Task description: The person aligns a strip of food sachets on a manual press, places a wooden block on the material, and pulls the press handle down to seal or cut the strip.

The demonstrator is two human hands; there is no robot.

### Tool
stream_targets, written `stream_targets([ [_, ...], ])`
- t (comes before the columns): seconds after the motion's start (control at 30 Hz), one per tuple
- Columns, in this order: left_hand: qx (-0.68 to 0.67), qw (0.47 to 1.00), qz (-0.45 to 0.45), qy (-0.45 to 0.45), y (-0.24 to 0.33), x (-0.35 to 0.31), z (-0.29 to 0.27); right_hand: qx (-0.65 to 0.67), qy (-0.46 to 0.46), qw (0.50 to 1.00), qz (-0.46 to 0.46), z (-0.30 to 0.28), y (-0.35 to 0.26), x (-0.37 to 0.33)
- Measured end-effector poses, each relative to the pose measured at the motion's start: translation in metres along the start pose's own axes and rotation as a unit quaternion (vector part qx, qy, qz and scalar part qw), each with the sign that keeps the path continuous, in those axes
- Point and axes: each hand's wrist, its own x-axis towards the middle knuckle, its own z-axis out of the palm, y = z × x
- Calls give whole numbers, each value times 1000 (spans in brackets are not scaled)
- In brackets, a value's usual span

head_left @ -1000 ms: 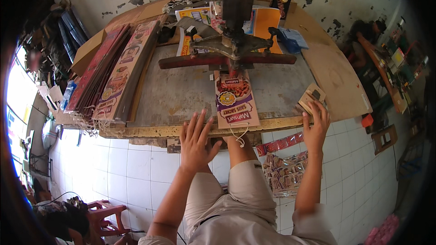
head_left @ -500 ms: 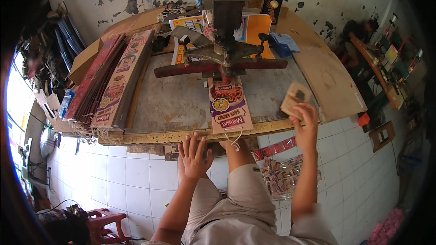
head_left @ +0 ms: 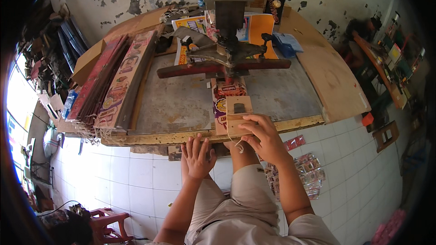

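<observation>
- Right hand [head_left: 262, 137]: fingers curled over the near end of a small wooden block [head_left: 238, 114], grasping it and pressing it flat.
- Wooden block: lies on top of a printed cardboard strip [head_left: 225, 95], at the near edge of the workbench [head_left: 181, 100], in the centre.
- Printed cardboard strip: runs from the near bench edge to the far side, under the press head [head_left: 229, 50]; a white string loop [head_left: 237, 144] hangs from its near end.
- Left hand [head_left: 196, 156]: released, fingers spread, palm down, just below the near bench edge, holding nothing.
- Left of the bench: a stack of long printed strips [head_left: 116, 79].
- Right, on the tiled floor: a pile of sachet packets [head_left: 304, 168].
</observation>
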Motion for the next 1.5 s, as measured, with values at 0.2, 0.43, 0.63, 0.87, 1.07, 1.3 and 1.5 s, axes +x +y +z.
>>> stream_targets([
  [0.2, 13, 999, 8, 36, -8, -10, 16, -150, 116, 978, 84, -26, 41, -29],
  [0.43, 6, 997, 13, 76, -10, -9, 25, -229, 158, 940, 198, -53, 92, -60],
  [0.63, 3, 998, 6, 64, -9, -8, 22, -200, 129, 949, 206, -54, 84, -54],
  [0.87, 2, 999, 5, 46, -10, -10, 20, -205, 131, 955, 172, -46, 76, -36],
  [1.07, 1, 999, 2, 44, -9, -10, 19, -184, 110, 960, 182, -35, 82, -40],
  [1.3, -9, 999, 2, 53, -9, -9, 20, -130, 145, 960, 200, -37, 91, -41],
  [1.5, -2, 999, 1, 49, -7, -8, 18, -45, 195, 952, 233, -46, 102, -39],
])
